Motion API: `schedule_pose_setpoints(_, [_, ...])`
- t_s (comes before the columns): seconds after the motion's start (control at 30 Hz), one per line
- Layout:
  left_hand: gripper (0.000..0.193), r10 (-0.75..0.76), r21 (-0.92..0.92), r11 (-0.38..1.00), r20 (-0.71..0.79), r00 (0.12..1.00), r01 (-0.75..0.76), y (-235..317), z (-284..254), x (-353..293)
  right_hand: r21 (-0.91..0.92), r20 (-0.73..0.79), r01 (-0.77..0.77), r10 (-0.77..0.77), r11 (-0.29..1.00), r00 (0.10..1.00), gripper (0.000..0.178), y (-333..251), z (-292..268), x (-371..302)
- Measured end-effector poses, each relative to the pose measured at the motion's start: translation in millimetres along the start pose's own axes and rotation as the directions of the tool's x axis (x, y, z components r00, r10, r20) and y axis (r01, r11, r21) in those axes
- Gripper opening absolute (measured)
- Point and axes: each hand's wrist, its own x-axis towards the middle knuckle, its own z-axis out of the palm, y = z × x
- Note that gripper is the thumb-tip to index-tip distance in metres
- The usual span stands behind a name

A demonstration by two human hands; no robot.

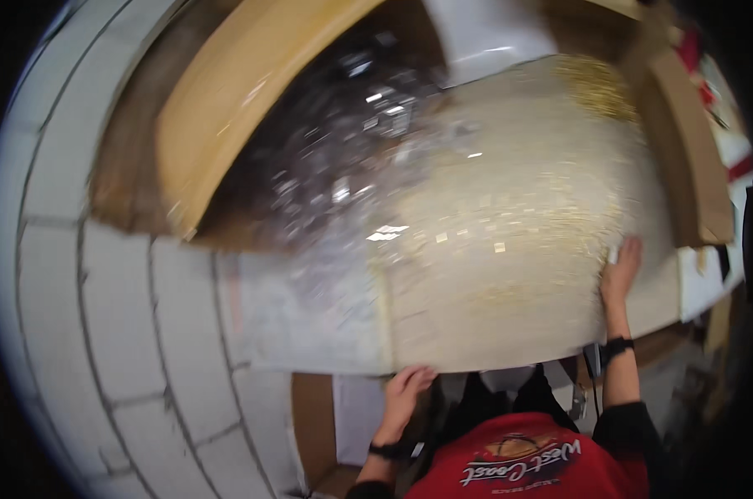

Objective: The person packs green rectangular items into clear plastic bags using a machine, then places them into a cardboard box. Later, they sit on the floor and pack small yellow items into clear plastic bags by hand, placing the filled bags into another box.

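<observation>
The left hand (410, 382) is at the near edge of the counter (451, 345), the right hand (622, 270) beside small gold pieces (500, 247) scattered there; blur hides whether either grips anything. Shiny clear pieces (341, 191) lie farther left.

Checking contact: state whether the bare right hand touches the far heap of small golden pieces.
Apart: the head view shows beige tabletop between right hand and golden heap.

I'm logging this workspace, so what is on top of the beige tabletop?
Many small yellowish pieces lie scattered across the beige tabletop, gathered more thickly at its far right. Motion blur hides their exact kind, and the right hand covers whatever is beneath it.
</observation>
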Motion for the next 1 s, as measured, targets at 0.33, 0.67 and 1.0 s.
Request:
schedule_pose_setpoints(0.33, [0.047, 0.594, 0.557, 0.784, -0.546, 0.591, -0.274, 14.4, -179.3, 123.1, 0.129, -0.058, 0.251, -0.246, 0.959, 0.968, 0.067, -62.8, -24.6, -25.3])
schedule_pose_setpoints(0.67, [0.066, 0.528, 0.708, 0.703, -0.461, 0.713, -0.063, -7.1, -193.5, 211.6, 0.361, -0.021, 0.095, -0.094, 0.928, 0.995, 0.042, -18.6, -52.6, -55.1])
schedule_pose_setpoints(1.0, [0.065, 0.345, 0.215, 0.931, -0.250, 0.905, -0.295, 32.5, -218.9, 130.9, 0.415, -0.175, 0.600, -0.588, 0.684, 0.790, 0.055, -115.8, -139.5, -186.8])
